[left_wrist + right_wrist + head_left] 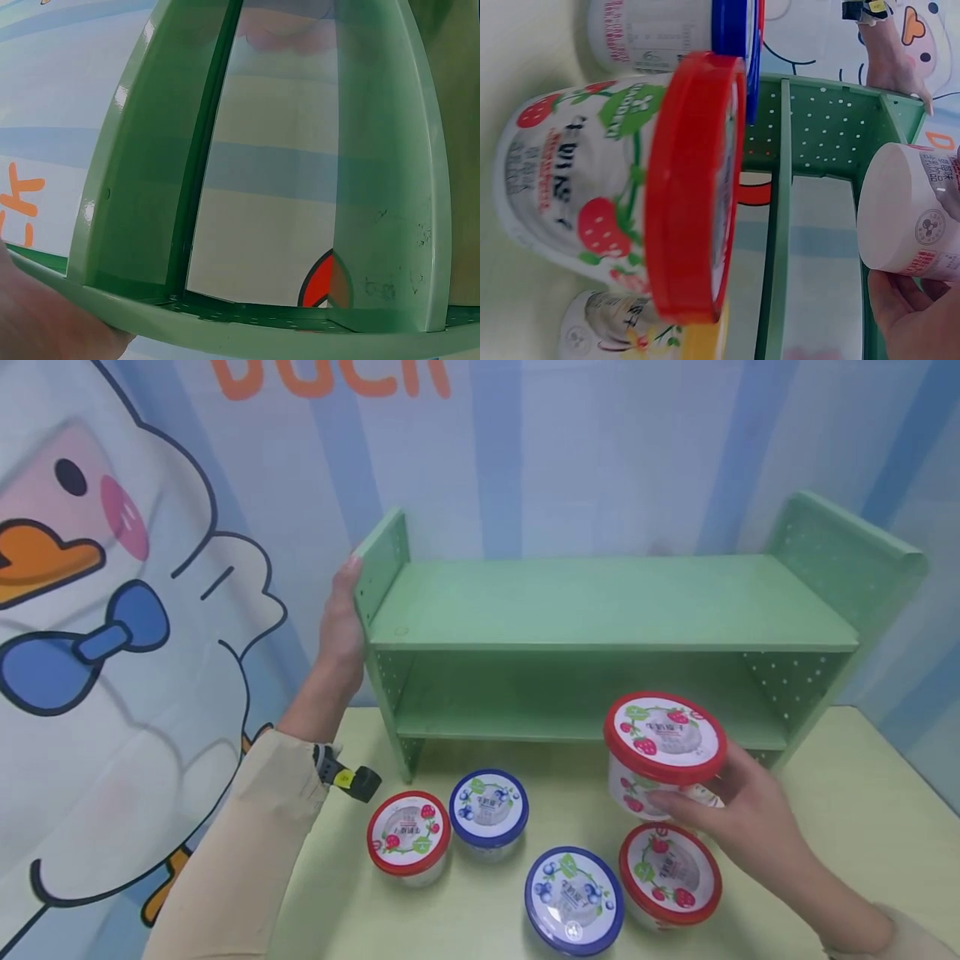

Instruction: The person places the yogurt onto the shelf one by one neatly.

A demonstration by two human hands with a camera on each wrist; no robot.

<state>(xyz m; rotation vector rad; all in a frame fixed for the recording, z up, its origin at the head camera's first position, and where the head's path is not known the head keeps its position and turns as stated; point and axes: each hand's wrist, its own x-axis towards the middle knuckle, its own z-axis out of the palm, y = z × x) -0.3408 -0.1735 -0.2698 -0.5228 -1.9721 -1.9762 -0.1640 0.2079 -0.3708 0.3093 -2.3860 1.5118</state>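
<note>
Gripping strawberry cup (660, 745) in right hand (752, 806), thumb across near wall, fingers bent to cup width. Held lid up, off the table (840, 810), in front of lower right of green shelf (615, 602), apart from red-lidded cup (670, 872) just below. Bracing shelf's left panel (384, 564) from outside with left hand (342, 631); cannot tell finger curl there. Best to keep lid level, pinch low on the wall rather than by the lid, squeeze lightly, stay clear of red-lidded cup and shelf edges, keep left hand steady against tipping.
</note>
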